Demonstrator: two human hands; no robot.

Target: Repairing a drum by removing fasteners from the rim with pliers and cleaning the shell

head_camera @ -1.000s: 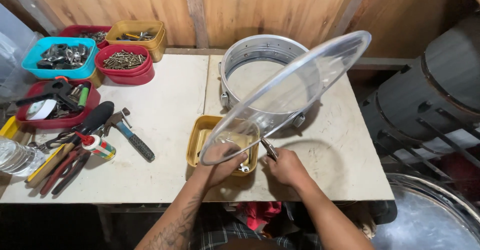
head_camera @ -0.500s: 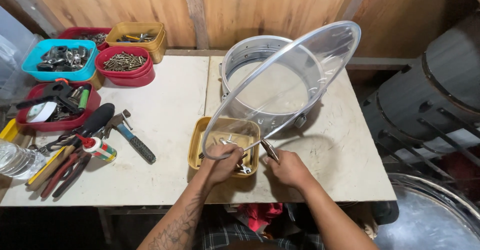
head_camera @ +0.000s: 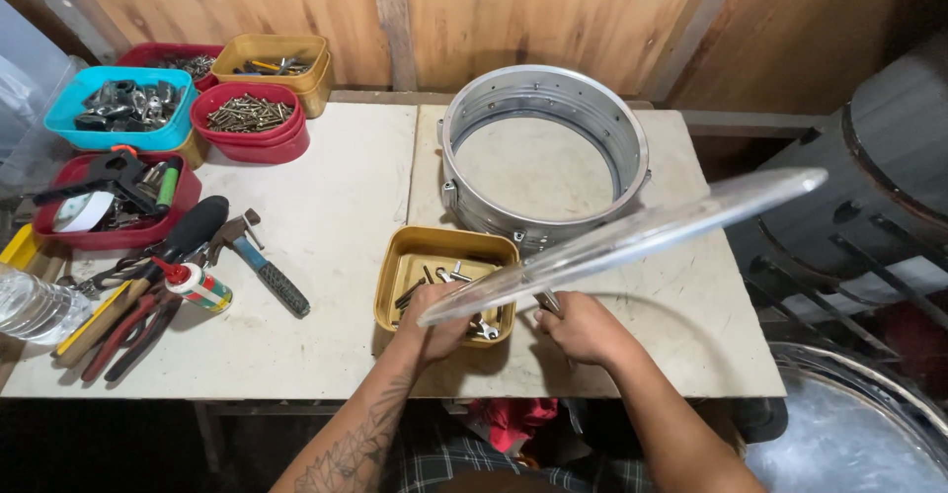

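My left hand (head_camera: 434,323) grips the near edge of a clear round drum head (head_camera: 632,236), which is tilted almost edge-on and reaches up to the right. My right hand (head_camera: 583,327) is closed on a small metal tool (head_camera: 548,302) just beneath the head. A yellow tub (head_camera: 410,256) with metal hardware lies under both hands. Behind it on the table stands a silver metal drum shell (head_camera: 543,147), open on top.
Red, yellow and blue tubs (head_camera: 247,118) of screws and parts line the back left. A hammer (head_camera: 262,261), pliers, a screwdriver and a small bottle (head_camera: 197,286) lie at left. A plastic water bottle (head_camera: 35,305) is at the far left; large drums stand at right.
The clear drum head has tipped from broadside over the shell to nearly edge-on, swinging right and down. Both hands stayed by the yellow tub.
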